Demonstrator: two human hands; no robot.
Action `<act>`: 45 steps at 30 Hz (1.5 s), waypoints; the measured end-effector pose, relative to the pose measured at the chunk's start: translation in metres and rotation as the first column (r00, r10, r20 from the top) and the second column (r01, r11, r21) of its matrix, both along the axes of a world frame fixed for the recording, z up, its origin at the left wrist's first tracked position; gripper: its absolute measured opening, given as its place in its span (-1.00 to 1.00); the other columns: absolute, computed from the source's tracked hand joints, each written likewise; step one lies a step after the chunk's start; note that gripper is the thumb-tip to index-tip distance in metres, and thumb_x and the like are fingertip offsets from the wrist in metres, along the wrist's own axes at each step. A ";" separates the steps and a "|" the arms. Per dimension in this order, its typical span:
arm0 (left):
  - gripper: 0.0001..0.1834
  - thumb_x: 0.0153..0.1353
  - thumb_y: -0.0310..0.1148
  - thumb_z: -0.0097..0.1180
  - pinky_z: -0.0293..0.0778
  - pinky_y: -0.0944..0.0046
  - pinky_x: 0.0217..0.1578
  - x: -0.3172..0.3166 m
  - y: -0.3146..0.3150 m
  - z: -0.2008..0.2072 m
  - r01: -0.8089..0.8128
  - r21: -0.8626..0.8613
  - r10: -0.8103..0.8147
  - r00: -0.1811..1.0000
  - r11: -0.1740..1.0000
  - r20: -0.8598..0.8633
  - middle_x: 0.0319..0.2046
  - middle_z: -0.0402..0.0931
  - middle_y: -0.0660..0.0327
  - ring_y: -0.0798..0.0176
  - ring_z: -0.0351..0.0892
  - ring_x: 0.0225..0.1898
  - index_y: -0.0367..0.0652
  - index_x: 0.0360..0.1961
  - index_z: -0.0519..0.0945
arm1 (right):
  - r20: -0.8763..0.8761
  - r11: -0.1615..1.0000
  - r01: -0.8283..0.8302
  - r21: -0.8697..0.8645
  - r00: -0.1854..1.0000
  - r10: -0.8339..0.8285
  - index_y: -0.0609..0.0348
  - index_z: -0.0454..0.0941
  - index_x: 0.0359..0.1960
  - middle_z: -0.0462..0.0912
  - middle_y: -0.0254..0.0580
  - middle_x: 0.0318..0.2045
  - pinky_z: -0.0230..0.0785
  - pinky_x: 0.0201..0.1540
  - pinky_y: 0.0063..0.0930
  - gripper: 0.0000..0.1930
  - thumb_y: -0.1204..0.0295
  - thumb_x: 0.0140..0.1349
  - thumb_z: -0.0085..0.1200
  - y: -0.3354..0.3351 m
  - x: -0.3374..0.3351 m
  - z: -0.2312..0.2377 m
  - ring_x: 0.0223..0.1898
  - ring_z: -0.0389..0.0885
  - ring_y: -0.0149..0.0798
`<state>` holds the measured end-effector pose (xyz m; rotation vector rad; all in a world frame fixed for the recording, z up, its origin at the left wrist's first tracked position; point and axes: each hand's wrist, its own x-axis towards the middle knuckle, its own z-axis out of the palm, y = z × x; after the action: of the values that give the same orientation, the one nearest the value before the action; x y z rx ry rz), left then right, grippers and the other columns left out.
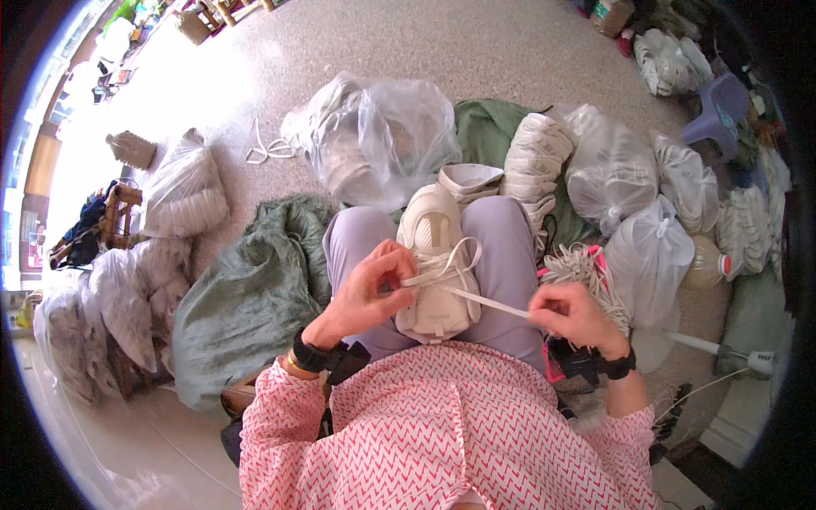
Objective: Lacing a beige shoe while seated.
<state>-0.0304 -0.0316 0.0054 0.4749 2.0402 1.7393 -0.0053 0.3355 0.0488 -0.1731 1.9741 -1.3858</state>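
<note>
A cream sneaker (429, 319) rests between my knees, its toe pointing away from me. White shoelace (486, 302) runs from its upper to my right hand (578, 314), whose fingers pinch it and hold it stretched to the right. A loose lace loop stands over the shoe's right side. My left hand (374, 280) is closed at the shoe's left edge, thumb and forefinger pinching lace there. Beside my right knee lies a bundle of white laces (574, 268) with some pink among them.
Beyond my knees stand a stack of cream shoe parts (535, 161) and a large clear plastic bag (399, 127). More filled bags (612, 166) are on the right, near a purple stool (722, 115). Green cloth (246, 314) and grey-white bags (127, 297) lie to the left.
</note>
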 end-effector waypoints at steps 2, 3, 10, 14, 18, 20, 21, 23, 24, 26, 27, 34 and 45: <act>-0.80 0.24 -0.49 0.30 0.37 0.35 -0.08 0.002 0.005 0.007 -0.034 -0.075 0.032 0.999 0.997 -0.032 -0.14 0.36 0.24 0.35 0.38 -0.15 -0.21 -0.25 0.48 | 0.146 0.989 0.144 0.018 0.979 -0.145 0.22 0.63 -0.33 0.57 -0.48 -0.54 0.31 -0.49 -0.68 -0.89 0.50 0.38 0.22 0.032 0.004 -0.005 -0.54 0.48 -0.62; -0.78 0.21 -0.50 0.32 0.39 0.34 -0.13 0.002 0.007 0.011 -0.061 -0.149 0.051 0.996 0.987 -0.069 -0.16 0.35 0.25 0.35 0.37 -0.18 -0.22 -0.22 0.48 | 0.147 0.989 0.145 0.023 0.978 -0.147 0.22 0.63 -0.33 0.57 -0.48 -0.54 0.31 -0.49 -0.68 -0.89 0.50 0.38 0.22 0.054 0.007 -0.010 -0.54 0.48 -0.62; -0.76 0.19 -0.53 0.36 0.41 0.34 -0.28 0.014 0.014 0.012 -0.191 -0.209 0.149 0.968 0.959 -0.201 -0.25 0.37 0.23 0.35 0.39 -0.32 -0.23 -0.22 0.51 | -0.048 0.971 0.234 0.056 0.972 -0.231 0.26 0.69 -0.07 0.71 -0.38 -0.36 0.40 -0.49 -0.64 -0.82 0.55 0.31 0.26 0.016 -0.016 -0.014 -0.54 0.56 -0.60; -0.79 0.21 -0.51 0.38 0.42 0.35 -0.33 0.018 0.013 0.010 -0.224 -0.231 0.196 0.971 0.947 -0.140 -0.37 0.42 0.27 0.40 0.41 -0.38 -0.26 -0.28 0.54 | -0.270 0.982 0.186 -0.005 0.946 -0.181 0.29 0.66 0.00 0.75 -0.31 -0.23 0.44 -0.48 -0.59 -0.72 0.56 0.26 0.29 -0.055 -0.053 -0.009 -0.54 0.57 -0.58; -0.81 0.21 -0.49 0.37 0.47 0.31 -0.40 0.021 0.014 0.012 -0.233 -0.207 0.245 0.969 0.950 0.034 -0.45 0.53 0.22 0.40 0.51 -0.46 -0.30 -0.32 0.56 | -0.263 0.999 0.047 -0.010 0.963 -0.048 0.28 0.66 0.00 0.75 -0.30 -0.22 0.47 -0.39 -0.54 -0.68 0.49 0.21 0.36 -0.084 -0.074 -0.019 -0.48 0.58 -0.58; -0.81 0.22 -0.48 0.37 0.45 0.31 -0.43 0.021 0.014 0.013 -0.230 -0.206 0.242 0.970 0.951 0.035 -0.48 0.54 0.23 0.42 0.49 -0.47 -0.30 -0.31 0.56 | -0.295 0.999 -0.046 0.008 0.955 0.046 0.27 0.66 -0.01 0.74 -0.29 -0.22 0.46 -0.37 -0.54 -0.66 0.47 0.19 0.38 -0.084 -0.076 -0.016 -0.47 0.57 -0.58; -0.81 0.24 -0.48 0.36 0.44 0.32 -0.45 0.023 0.013 0.012 -0.232 -0.204 0.245 0.969 0.951 0.040 -0.51 0.54 0.25 0.45 0.48 -0.49 -0.30 -0.31 0.56 | -0.259 0.994 -0.105 -0.044 0.962 0.090 0.26 0.68 -0.04 0.74 -0.29 -0.27 0.44 -0.37 -0.54 -0.68 0.44 0.18 0.39 -0.079 -0.075 -0.007 -0.47 0.55 -0.56; -0.82 0.28 -0.47 0.34 0.39 0.38 -0.44 0.023 0.011 0.020 -0.211 -0.228 0.227 0.973 0.950 0.044 -0.48 0.51 0.32 0.51 0.42 -0.45 -0.28 -0.31 0.55 | -0.224 0.983 -0.159 -0.094 0.965 0.135 0.25 0.69 -0.07 0.74 -0.28 -0.33 0.42 -0.37 -0.53 -0.69 0.41 0.17 0.40 -0.069 -0.071 0.007 -0.48 0.53 -0.53; -0.83 0.32 -0.47 0.32 0.34 0.43 -0.43 0.022 0.011 0.023 -0.184 -0.251 0.201 0.979 0.950 0.045 -0.45 0.48 0.39 0.57 0.35 -0.42 -0.25 -0.31 0.55 | -0.219 0.988 -0.145 -0.049 0.967 0.131 0.23 0.71 -0.11 0.72 -0.31 -0.38 0.38 -0.39 -0.54 -0.72 0.41 0.17 0.40 -0.063 -0.068 0.012 -0.50 0.50 -0.53; -0.83 0.33 -0.46 0.32 0.33 0.43 -0.43 0.022 0.009 0.022 -0.158 -0.250 0.179 0.982 0.955 0.065 -0.45 0.48 0.40 0.57 0.34 -0.42 -0.25 -0.30 0.54 | -0.214 0.991 -0.134 -0.003 0.968 0.130 0.21 0.72 -0.14 0.71 -0.34 -0.44 0.35 -0.41 -0.55 -0.75 0.41 0.16 0.40 -0.060 -0.061 0.012 -0.52 0.47 -0.53; -0.84 0.34 -0.46 0.31 0.32 0.44 -0.43 0.021 0.008 0.022 -0.126 -0.247 0.150 0.985 0.961 0.083 -0.44 0.47 0.41 0.57 0.34 -0.41 -0.24 -0.30 0.54 | -0.265 0.986 -0.155 0.060 0.950 0.165 0.19 0.73 -0.16 0.68 -0.38 -0.47 0.34 -0.42 -0.55 -0.77 0.42 0.16 0.40 -0.059 -0.056 0.008 -0.52 0.45 -0.56; -0.85 0.32 -0.48 0.29 0.38 0.39 -0.41 0.036 -0.030 0.054 -0.055 -0.123 0.090 0.947 0.991 0.307 -0.46 0.49 0.38 0.53 0.41 -0.40 -0.26 -0.32 0.54 | -0.242 0.998 -0.057 -0.021 0.969 0.051 0.17 0.71 -0.06 0.65 -0.52 -0.37 0.22 -0.49 -0.69 -0.72 0.57 0.18 0.38 -0.071 -0.050 -0.006 -0.54 0.37 -0.71; -0.86 0.37 -0.55 0.25 0.44 0.45 -0.24 0.072 -0.100 0.075 -0.001 -0.126 0.060 0.884 0.992 0.463 -0.27 0.54 0.27 0.52 0.46 -0.24 -0.30 -0.25 0.49 | -0.440 1.000 -0.006 0.017 0.898 0.013 0.18 0.72 -0.17 0.61 -0.44 -0.49 0.21 -0.52 -0.59 -0.81 0.56 0.17 0.39 -0.080 -0.038 -0.019 -0.58 0.39 -0.62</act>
<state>0.0421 -0.1311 0.0806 -0.0231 1.7917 1.5460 -0.0430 0.2559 0.0297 -0.5305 2.3437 -1.4149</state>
